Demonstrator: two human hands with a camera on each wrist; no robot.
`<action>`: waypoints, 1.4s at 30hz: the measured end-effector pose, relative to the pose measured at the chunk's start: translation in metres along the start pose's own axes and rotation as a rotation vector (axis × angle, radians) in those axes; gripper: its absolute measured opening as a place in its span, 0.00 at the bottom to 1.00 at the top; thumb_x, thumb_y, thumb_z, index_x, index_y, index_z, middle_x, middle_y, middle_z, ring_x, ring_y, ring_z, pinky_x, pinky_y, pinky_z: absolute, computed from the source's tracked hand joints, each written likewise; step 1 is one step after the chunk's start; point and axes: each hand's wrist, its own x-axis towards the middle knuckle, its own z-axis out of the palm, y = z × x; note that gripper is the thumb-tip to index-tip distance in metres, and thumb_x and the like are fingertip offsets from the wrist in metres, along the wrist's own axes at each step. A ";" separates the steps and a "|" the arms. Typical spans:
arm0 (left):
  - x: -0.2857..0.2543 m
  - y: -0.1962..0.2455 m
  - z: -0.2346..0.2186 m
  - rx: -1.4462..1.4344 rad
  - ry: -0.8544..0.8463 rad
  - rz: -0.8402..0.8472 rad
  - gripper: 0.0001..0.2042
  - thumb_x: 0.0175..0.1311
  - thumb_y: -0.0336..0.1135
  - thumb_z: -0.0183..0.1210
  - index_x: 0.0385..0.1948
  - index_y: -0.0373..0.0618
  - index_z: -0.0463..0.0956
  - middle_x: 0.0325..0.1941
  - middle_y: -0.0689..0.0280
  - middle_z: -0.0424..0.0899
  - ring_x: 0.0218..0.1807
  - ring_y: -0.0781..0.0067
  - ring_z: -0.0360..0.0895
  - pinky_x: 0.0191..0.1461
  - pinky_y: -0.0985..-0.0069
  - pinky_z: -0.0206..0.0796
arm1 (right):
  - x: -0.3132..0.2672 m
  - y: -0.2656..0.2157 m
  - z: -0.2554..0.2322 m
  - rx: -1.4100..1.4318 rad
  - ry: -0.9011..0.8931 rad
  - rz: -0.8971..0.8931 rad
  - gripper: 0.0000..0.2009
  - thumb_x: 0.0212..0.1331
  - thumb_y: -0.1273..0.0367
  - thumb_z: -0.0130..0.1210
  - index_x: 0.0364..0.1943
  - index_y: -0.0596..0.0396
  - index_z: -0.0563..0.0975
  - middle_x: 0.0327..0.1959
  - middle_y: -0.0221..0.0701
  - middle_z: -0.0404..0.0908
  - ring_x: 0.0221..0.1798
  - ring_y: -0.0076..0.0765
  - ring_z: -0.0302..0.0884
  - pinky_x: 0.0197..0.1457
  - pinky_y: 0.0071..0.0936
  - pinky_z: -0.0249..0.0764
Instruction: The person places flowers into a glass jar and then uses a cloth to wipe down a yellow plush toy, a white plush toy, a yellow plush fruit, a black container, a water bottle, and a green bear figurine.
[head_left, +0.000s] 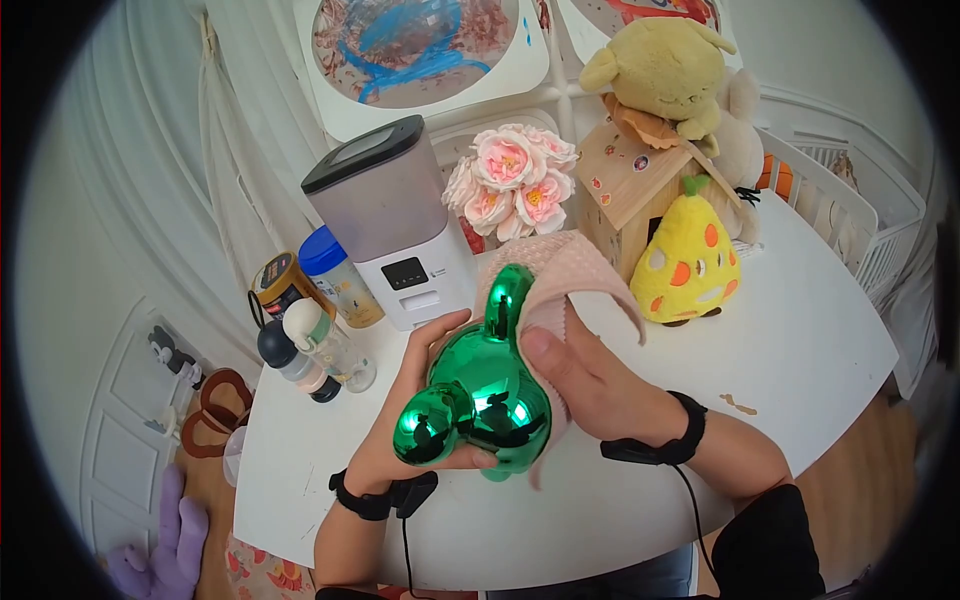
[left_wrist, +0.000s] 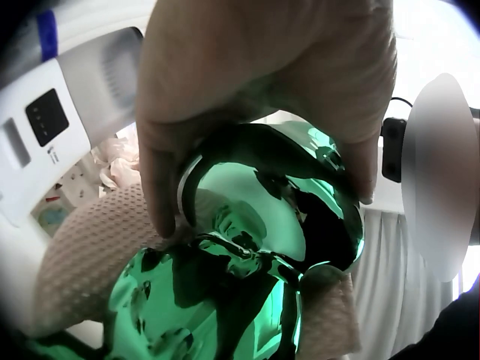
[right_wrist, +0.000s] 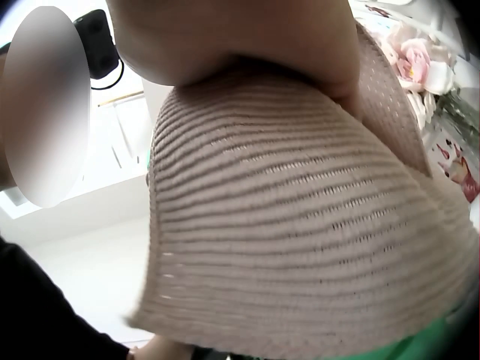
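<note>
A shiny green balloon-like figure (head_left: 490,385) with rounded lobes is held up over the white table. My left hand (head_left: 400,400) grips it from the left, thumb under its lower lobe; in the left wrist view the left hand (left_wrist: 262,67) curls its fingers around a rounded green part (left_wrist: 247,202). A pink knitted cloth (head_left: 570,265) drapes behind and along the figure's right side. My right hand (head_left: 600,385) pinches the cloth against the figure, thumb on top. The right wrist view shows the ribbed cloth (right_wrist: 300,210) hanging below the right hand (right_wrist: 240,37), covering most of the figure.
Behind stand a grey-and-white dispenser (head_left: 400,220), pink flowers (head_left: 512,180) and a wooden house (head_left: 635,190) with a plush toy (head_left: 660,75) on it. A yellow plush pear (head_left: 690,260) sits right. Bottles (head_left: 335,345) and cans (head_left: 340,280) stand left. The white table's edge (head_left: 870,350) curves right.
</note>
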 end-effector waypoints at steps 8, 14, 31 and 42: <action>0.016 -0.029 -0.014 0.210 -0.068 -0.078 0.44 0.44 0.38 0.78 0.62 0.37 0.59 0.55 0.55 0.77 0.56 0.61 0.77 0.59 0.68 0.67 | -0.016 -0.035 0.014 -0.480 -0.250 -0.346 0.22 0.68 0.60 0.52 0.56 0.65 0.70 0.55 0.49 0.74 0.62 0.62 0.66 0.66 0.53 0.60; 0.001 -0.001 0.018 0.329 0.179 0.053 0.37 0.47 0.40 0.75 0.57 0.36 0.63 0.51 0.55 0.77 0.50 0.60 0.77 0.54 0.70 0.67 | -0.034 -0.040 0.021 -0.296 -0.474 -0.404 0.17 0.66 0.66 0.53 0.54 0.62 0.74 0.51 0.46 0.78 0.55 0.55 0.76 0.57 0.44 0.72; -0.011 0.020 0.057 0.634 0.219 -0.061 0.47 0.40 0.41 0.80 0.63 0.40 0.58 0.55 0.53 0.75 0.56 0.53 0.76 0.59 0.61 0.67 | -0.015 -0.031 -0.030 -0.052 -0.293 -0.070 0.21 0.62 0.69 0.59 0.60 0.58 0.74 0.60 0.43 0.76 0.64 0.50 0.72 0.67 0.41 0.66; -0.010 -0.006 0.030 0.481 0.233 0.115 0.51 0.36 0.35 0.83 0.64 0.42 0.55 0.58 0.56 0.74 0.60 0.66 0.75 0.63 0.65 0.67 | -0.010 -0.006 -0.012 -0.505 -0.335 -0.319 0.29 0.54 0.58 0.68 0.59 0.51 0.75 0.62 0.38 0.73 0.65 0.49 0.70 0.66 0.45 0.65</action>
